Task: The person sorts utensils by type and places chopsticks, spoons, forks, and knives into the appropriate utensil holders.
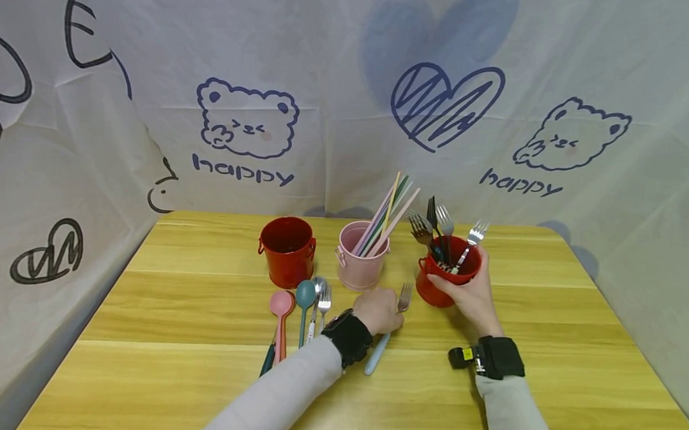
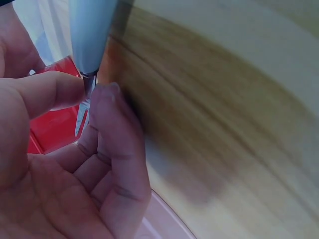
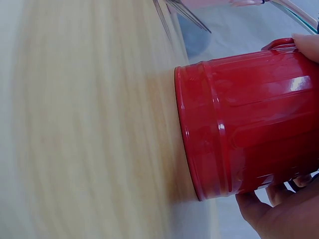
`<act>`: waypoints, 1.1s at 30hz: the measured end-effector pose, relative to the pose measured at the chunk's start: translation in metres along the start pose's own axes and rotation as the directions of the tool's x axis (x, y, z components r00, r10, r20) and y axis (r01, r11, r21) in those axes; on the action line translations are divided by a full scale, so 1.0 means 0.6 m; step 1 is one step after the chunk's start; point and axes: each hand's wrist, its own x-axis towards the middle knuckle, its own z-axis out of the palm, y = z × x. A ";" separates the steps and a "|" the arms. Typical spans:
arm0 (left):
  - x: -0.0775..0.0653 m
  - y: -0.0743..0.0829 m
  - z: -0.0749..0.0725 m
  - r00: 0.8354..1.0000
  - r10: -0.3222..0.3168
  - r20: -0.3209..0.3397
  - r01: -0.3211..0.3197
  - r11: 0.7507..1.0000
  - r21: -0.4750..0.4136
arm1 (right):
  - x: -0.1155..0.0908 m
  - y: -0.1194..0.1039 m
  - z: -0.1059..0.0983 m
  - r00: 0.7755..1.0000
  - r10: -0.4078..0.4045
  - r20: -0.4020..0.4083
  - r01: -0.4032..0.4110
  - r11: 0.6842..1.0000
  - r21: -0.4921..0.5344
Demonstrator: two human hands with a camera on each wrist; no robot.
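Observation:
My left hand (image 1: 378, 312) pinches a fork with a pale blue handle (image 1: 378, 354) at its neck, between thumb and fingers, low over the table. In the left wrist view the fork's handle (image 2: 92, 37) points up toward the camera, and part of its tines shows past the fingers. My right hand (image 1: 474, 294) grips the red bucket (image 1: 435, 292) on the right around its side and rim. Several forks (image 1: 446, 221) stand in that bucket, tines up. The right wrist view shows the bucket (image 3: 254, 119) from the side, fingers wrapped around it.
A pink bucket (image 1: 360, 274) with several straws (image 1: 387, 216) stands in the middle, another red bucket (image 1: 289, 261) to its left. Before them lie a pink spoon (image 1: 280, 304), a teal spoon (image 1: 305, 295), a fork (image 1: 324, 299) and other cutlery. A drawn-on white cloth (image 1: 341, 114) hangs behind the table.

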 end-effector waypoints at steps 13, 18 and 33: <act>-0.005 -0.006 -0.005 0.999 0.042 -0.019 -0.043 0.998 -0.037 | 0.000 0.000 -0.001 1.000 -0.001 0.011 0.001 1.000 -0.007; -0.004 -0.011 -0.007 0.999 0.049 -0.019 -0.050 0.998 -0.050 | 0.000 0.001 -0.001 1.000 -0.008 0.005 0.008 1.000 -0.002; -0.009 -0.022 -0.011 0.984 0.116 -0.134 -0.134 0.982 -0.136 | -0.002 0.001 -0.001 1.000 -0.010 0.010 0.010 1.000 0.000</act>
